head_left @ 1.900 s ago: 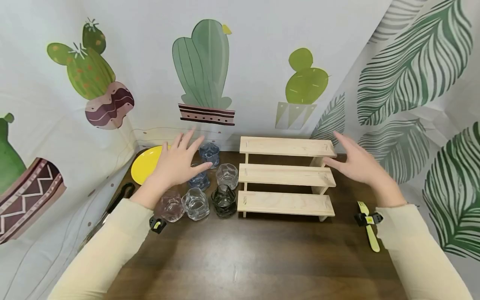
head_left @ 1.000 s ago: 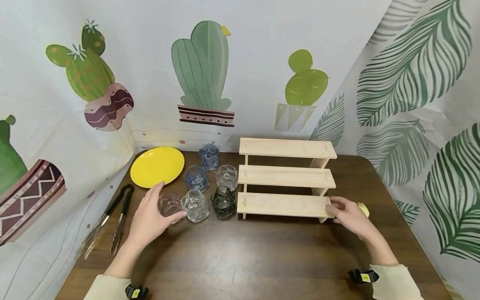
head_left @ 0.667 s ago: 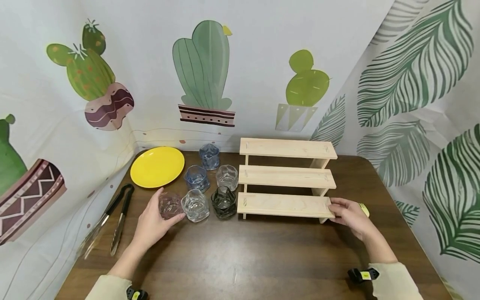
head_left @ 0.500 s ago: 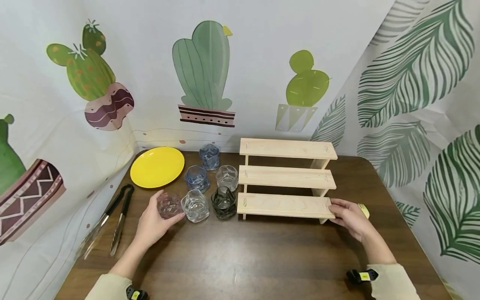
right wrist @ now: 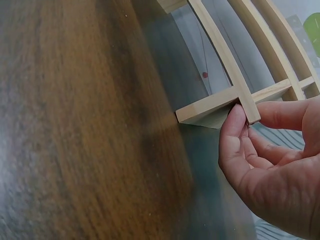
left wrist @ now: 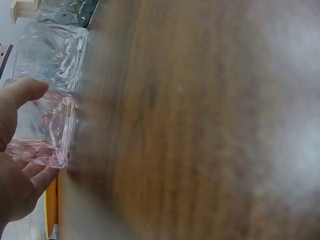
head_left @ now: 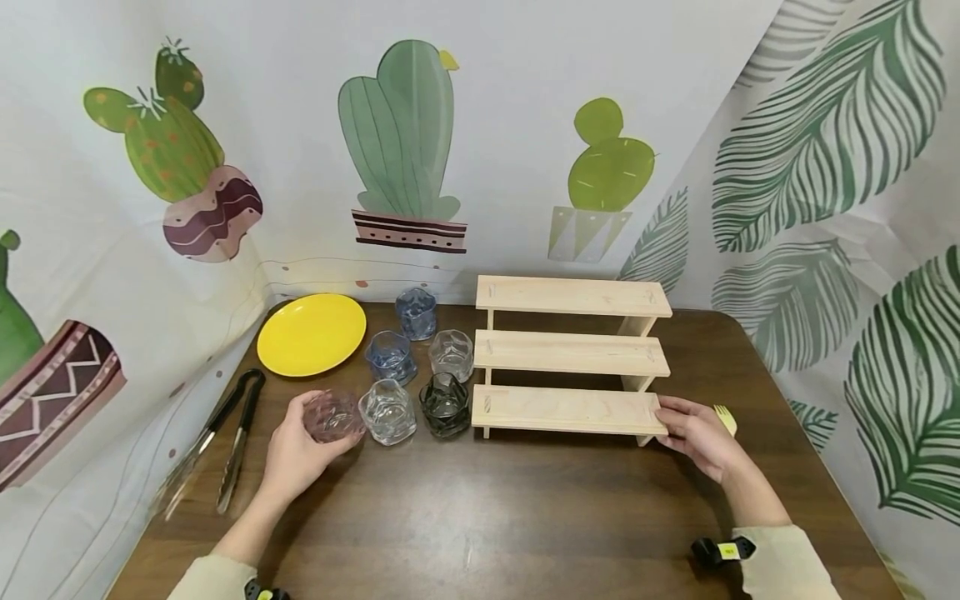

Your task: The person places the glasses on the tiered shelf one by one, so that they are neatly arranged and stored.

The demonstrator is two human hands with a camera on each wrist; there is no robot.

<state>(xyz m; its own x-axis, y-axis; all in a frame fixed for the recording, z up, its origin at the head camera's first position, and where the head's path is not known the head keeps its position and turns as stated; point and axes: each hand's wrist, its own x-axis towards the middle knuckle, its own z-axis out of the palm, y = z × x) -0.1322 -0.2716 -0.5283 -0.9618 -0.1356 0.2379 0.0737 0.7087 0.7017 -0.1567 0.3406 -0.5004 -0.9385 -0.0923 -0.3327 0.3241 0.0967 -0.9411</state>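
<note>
Five glasses [head_left: 420, 367] beside pink glass [head_left: 332, 416] (tongs [head_left: 225, 442] left); rack [head_left: 570, 358] right

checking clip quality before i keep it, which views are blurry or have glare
Head view: sharp, wide-angle bend at the edges, soft glare on the table. Left wrist view: table smeared and blurred, only the pink glass in the left hand reads. Right wrist view: wood grain soft, rack and right hand clear.
</note>
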